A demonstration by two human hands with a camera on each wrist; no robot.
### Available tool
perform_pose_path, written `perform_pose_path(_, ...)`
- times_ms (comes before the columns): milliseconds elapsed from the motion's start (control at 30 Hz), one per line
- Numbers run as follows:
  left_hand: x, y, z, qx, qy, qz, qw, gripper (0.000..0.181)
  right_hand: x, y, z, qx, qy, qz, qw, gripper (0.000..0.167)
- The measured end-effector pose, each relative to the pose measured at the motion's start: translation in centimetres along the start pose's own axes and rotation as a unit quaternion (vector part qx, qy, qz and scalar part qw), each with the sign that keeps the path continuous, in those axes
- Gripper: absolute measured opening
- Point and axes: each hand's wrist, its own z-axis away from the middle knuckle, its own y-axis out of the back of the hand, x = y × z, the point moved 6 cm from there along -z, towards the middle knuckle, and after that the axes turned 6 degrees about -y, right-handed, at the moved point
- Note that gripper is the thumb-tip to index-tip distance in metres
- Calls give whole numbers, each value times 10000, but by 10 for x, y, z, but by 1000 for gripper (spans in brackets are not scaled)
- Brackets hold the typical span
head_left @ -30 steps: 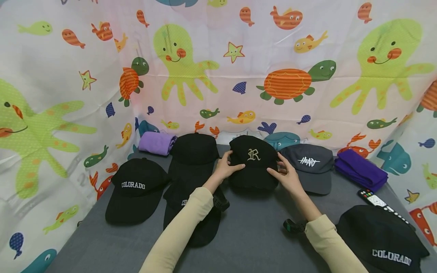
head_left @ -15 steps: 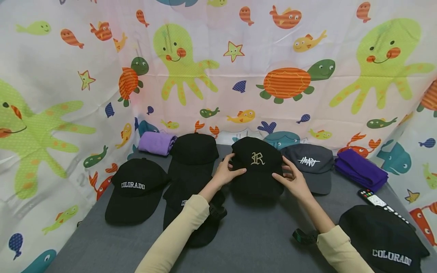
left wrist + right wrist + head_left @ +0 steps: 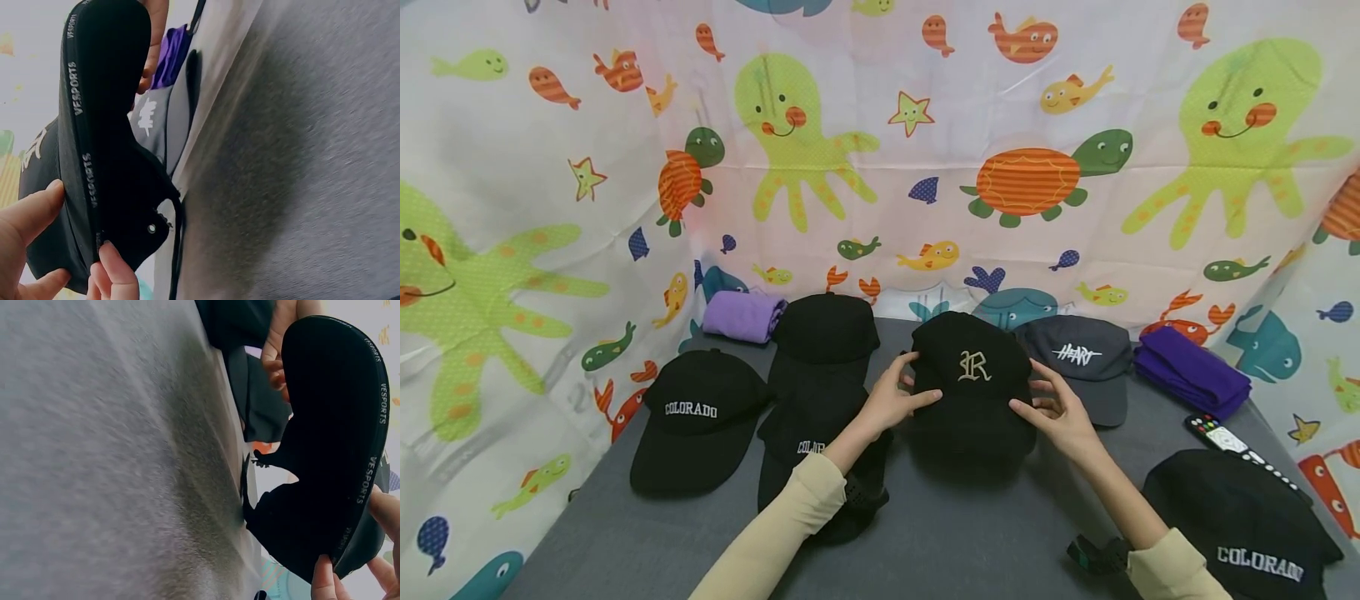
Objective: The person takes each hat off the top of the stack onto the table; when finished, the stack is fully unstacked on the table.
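Both hands hold a black baseball cap [image 3: 967, 417] with a gold "R" on its front. My left hand [image 3: 889, 402] pinches its left edge and my right hand [image 3: 1066, 419] its right edge. In the left wrist view the cap [image 3: 109, 112] shows its dark inside, a lettered inner band, and the back strap. Left-hand fingers [image 3: 31, 212] press the band and outer crown. The right wrist view shows the same cap [image 3: 325, 412] from the other side, above the cloth, with right-hand fingertips [image 3: 323, 575] at the rim.
A grey "HEART" cap [image 3: 1082, 358] sits right of the hands, near folded purple cloth [image 3: 1193, 371] and a remote [image 3: 1225, 442]. Black caps lie left [image 3: 700, 425], overlapping in the middle [image 3: 823, 333], and front right [image 3: 1232, 517]. Lilac cloth [image 3: 743, 317] lies at the back left.
The cap with the "R" has moved a little right and toward the person, both hands going with it. The other caps have stayed put.
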Motion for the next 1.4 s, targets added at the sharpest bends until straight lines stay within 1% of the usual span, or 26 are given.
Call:
perform_pose_path(200,1,-2,18,-131,-63,296,9995,71,-2,2,17,-79,73,65,9999,68)
perform_pose_path(400,6,-8,33,-194,-151,539,9982,71,-5,8,33,-88,212,207,9995,67)
perform_pose_path(533,9,-12,41,-281,-145,570,9979,70,-8,12,46,-161,219,192,9994,68)
perform_pose_path(633,8,-16,47,-401,-111,689,9968,70,-10,14,55,-210,170,196,9994,68)
perform_pose_path(867,9,-27,62,-742,55,1326,9884,70,-4,21,74,-339,-245,307,9987,67)
perform_pose_path(967,9,-31,69,-820,63,1462,9858,70,-2,22,82,-409,-437,353,9976,67)
perform_pose_path(1200,0,-40,81,-1005,181,1742,9794,70,3,19,100,-524,-1008,235,9932,69)
perform_pose_path(1400,2,-48,93,-1138,221,1949,9739,69,4,22,111,-550,-1261,212,9903,69)
